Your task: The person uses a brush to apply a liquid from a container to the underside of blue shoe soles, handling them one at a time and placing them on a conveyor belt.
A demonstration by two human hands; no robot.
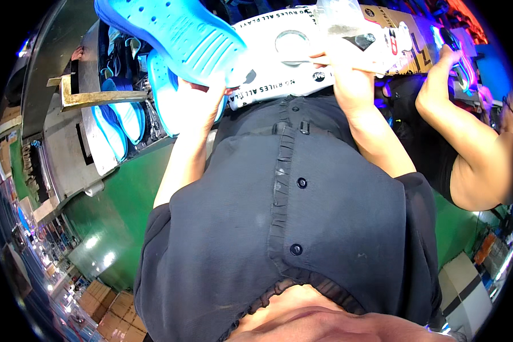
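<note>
My left hand (202,100) is closed around the heel end of a bright blue shoe sole (179,37), which is held up and tilted toward the upper left. In my right hand (350,77) is a slim brush (362,66), gripped by its pale handle, with its greyish tip pointing left toward the sole. Brush and sole are apart. Beneath both hands lies a white printed sheet (256,88) over the work surface. A round shallow dish or ring (292,45) rests on it, above the brush tip. Beyond my right hand stands a clear plastic container or bag (339,14).
More blue soles (128,119) sit at the left, beside a worn metal bracket (97,98). Brown cardboard (413,51) covers the surface at the right. A co-worker's arm (439,97) reaches in there, the hand near a glowing coloured strip. Green floor (119,211) spreads below.
</note>
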